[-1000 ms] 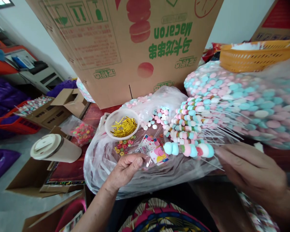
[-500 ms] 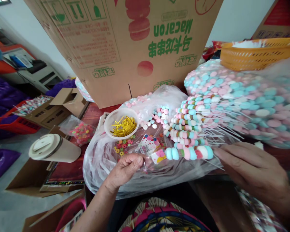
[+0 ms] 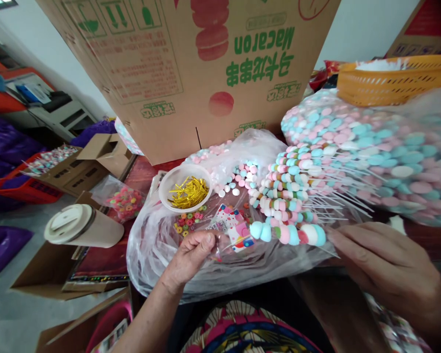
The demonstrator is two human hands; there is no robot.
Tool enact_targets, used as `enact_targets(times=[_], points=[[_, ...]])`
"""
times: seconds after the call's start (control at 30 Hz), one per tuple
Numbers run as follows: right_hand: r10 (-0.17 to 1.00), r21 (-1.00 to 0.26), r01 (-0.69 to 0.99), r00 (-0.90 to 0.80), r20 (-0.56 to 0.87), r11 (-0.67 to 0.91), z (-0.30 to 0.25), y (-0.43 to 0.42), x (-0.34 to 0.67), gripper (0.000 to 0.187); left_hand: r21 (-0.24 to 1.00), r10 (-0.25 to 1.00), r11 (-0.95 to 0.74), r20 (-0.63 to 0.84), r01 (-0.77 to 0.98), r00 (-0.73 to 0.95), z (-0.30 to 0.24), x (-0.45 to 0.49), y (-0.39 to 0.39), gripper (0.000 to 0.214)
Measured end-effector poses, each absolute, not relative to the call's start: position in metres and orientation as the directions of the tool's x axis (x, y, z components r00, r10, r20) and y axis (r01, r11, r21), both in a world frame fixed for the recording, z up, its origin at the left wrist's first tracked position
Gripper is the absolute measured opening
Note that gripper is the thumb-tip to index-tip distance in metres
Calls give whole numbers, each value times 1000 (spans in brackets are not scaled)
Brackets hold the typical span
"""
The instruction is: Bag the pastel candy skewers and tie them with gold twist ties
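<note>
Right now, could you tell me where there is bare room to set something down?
Only the red tabletop strip between the candy-ring bag and the white bowl. The plastic sheet ahead is crowded with skewers, bowl and loose candy.

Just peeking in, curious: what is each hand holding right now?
Left hand: fingers pinched shut on a clear printed bag.
Right hand: closed on the stick of a candy skewer.
</note>
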State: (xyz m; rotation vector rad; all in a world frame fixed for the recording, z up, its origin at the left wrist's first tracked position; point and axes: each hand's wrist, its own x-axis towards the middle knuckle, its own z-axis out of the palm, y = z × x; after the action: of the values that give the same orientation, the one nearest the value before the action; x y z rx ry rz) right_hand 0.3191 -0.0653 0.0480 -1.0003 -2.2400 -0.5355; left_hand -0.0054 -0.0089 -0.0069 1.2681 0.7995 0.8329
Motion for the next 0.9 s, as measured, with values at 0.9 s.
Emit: enact_targets(times=[0.9], points=[[519, 107, 681, -641, 566, 724, 52, -59, 331, 32, 971, 862, -54, -73, 233, 502, 2, 4, -8, 44]])
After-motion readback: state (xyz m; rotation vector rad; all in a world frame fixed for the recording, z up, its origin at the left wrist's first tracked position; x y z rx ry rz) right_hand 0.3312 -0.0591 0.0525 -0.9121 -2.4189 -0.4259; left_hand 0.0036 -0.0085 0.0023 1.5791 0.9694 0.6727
